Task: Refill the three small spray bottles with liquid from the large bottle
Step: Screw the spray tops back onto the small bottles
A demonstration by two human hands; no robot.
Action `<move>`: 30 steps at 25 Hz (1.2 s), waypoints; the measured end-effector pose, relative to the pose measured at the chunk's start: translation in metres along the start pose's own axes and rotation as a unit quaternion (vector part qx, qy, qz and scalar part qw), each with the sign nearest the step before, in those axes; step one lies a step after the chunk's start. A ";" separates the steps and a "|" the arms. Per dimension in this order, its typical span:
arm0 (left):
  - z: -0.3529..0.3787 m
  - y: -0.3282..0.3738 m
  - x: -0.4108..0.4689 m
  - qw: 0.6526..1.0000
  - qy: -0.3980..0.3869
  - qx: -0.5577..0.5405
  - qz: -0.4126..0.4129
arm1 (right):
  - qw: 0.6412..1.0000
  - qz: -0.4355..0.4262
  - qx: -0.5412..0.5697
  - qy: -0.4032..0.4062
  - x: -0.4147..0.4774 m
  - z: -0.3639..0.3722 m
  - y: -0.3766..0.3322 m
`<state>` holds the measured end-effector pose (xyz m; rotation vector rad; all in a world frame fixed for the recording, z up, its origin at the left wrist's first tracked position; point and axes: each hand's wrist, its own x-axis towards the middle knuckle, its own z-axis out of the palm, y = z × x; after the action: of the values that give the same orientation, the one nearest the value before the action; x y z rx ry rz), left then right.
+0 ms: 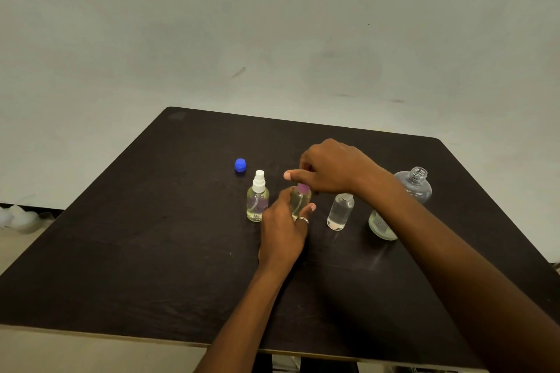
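Observation:
Three small clear spray bottles stand in a row on the dark table (151,251). The left bottle (257,201) holds yellowish liquid and wears a white spray top. My left hand (283,228) grips the body of the middle bottle (300,200), which holds yellowish liquid. My right hand (328,168) pinches its purple spray top (303,188) from above. The right small bottle (340,211) holds clear liquid, and my wrist partly hides its top. The large clear bottle (413,188) stands uncapped at far right, partly behind my right forearm.
A blue cap (240,165) lies on the table behind the left bottle. The table's far edge meets a pale wall. Its near edge runs along the bottom of the view, with pale floor to the left.

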<state>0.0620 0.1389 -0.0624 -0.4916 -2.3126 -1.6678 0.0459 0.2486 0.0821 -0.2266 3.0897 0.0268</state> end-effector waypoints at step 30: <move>0.001 -0.002 0.002 1.000 -0.001 0.012 -0.001 | 0.989 -0.021 -0.134 0.061 -0.007 0.014 -0.009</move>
<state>0.0595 0.1394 -0.0637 -0.4857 -2.3323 -1.6379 0.0544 0.2414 0.0678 -0.3133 3.1935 0.4466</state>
